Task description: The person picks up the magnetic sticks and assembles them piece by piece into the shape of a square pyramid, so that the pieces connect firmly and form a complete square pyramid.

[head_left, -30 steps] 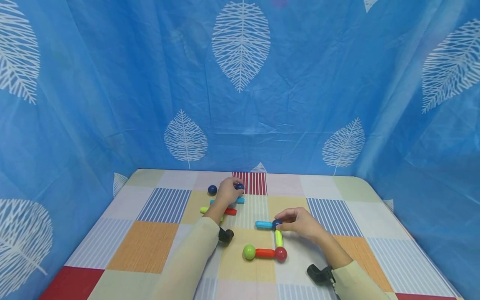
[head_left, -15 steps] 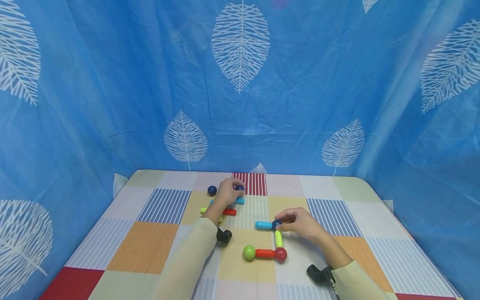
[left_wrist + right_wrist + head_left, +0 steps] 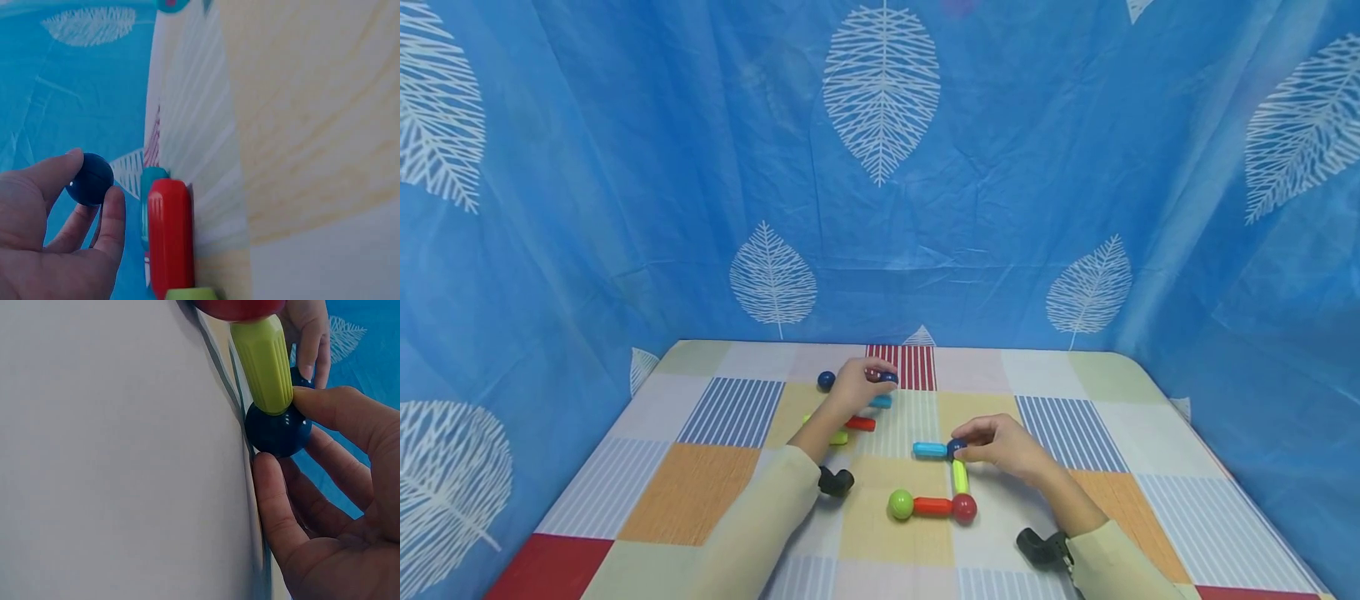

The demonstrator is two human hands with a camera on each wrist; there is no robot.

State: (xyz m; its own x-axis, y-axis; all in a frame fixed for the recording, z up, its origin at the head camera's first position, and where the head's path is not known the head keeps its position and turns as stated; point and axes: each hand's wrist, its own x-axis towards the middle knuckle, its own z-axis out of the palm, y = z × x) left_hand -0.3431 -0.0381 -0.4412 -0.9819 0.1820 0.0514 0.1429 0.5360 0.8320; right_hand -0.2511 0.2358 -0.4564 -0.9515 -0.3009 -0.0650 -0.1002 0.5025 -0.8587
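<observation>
My left hand point(image 3: 852, 389) pinches a dark blue ball point(image 3: 92, 181) between thumb and fingers at the back of the table. In the head view, a dark red ball point(image 3: 873, 375) shows partly beside that blue ball. My right hand point(image 3: 1006, 450) holds another dark blue ball point(image 3: 277, 434) by its sides. This ball joins a light blue stick point(image 3: 930, 450) and a yellow-green stick point(image 3: 265, 365). The yellow-green stick leads to a red ball point(image 3: 964, 508), from which a red stick point(image 3: 932, 506) runs to a green ball point(image 3: 901, 504).
Around the left forearm lie a loose red stick point(image 3: 861, 424), a light blue stick point(image 3: 881, 402) and yellow-green pieces point(image 3: 838, 437), partly covered. A loose dark blue ball point(image 3: 826, 381) rests left of the left hand. Blue curtain point(image 3: 880, 250) surrounds the patterned tablecloth point(image 3: 692, 492).
My left hand has shifted slightly right with its blue ball, and the dark red ball shows beside it. The right hand keeps its place on the joined pieces.
</observation>
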